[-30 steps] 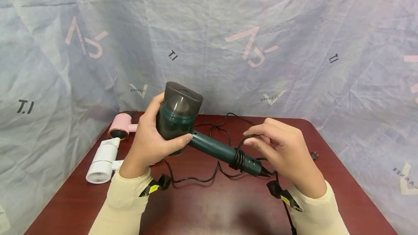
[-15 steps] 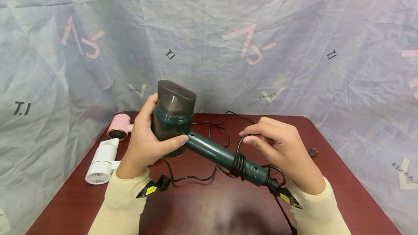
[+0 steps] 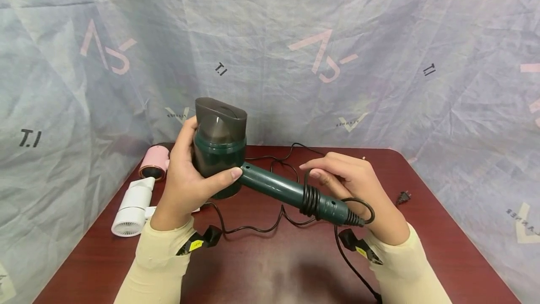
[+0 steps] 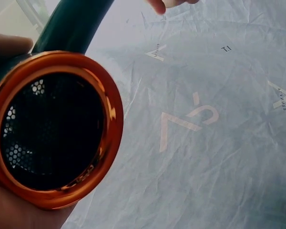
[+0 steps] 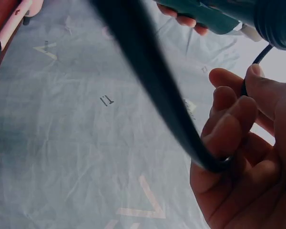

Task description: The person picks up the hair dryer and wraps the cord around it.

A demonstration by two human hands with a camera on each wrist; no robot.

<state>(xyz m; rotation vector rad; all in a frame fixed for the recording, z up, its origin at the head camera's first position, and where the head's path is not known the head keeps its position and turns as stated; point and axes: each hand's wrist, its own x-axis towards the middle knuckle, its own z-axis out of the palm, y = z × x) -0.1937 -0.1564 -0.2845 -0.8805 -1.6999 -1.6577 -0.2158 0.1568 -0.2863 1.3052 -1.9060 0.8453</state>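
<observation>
My left hand (image 3: pixel 185 182) grips the barrel of a dark green hair dryer (image 3: pixel 274 186) above the table, thumb near the handle joint. Its smoky, translucent nozzle (image 3: pixel 221 118) points up. In the left wrist view, a copper ring (image 4: pixel 113 114) surrounds the dryer's dark mesh rear. Several turns of black cord (image 3: pixel 311 201) wrap the lower handle, which slants down to the right. With thumb and forefinger my right hand (image 3: pixel 354 182) pinches the cord beside these turns. More cord (image 5: pixel 152 76) runs into its curled fingers in the right wrist view.
A pink hair dryer (image 3: pixel 155 162) and a white hair dryer (image 3: pixel 134 208) lie at the left of the red-brown table (image 3: pixel 261 266). Loose black cord (image 3: pixel 253 230) snakes across the tabletop. A black plug (image 3: pixel 403 196) lies on the right. Grey fabric (image 3: pixel 261 50) hangs behind.
The green hair dryer has shifted left in my left hand, and my right hand has followed leftward with the cord. A cord loop now shows at the handle's end.
</observation>
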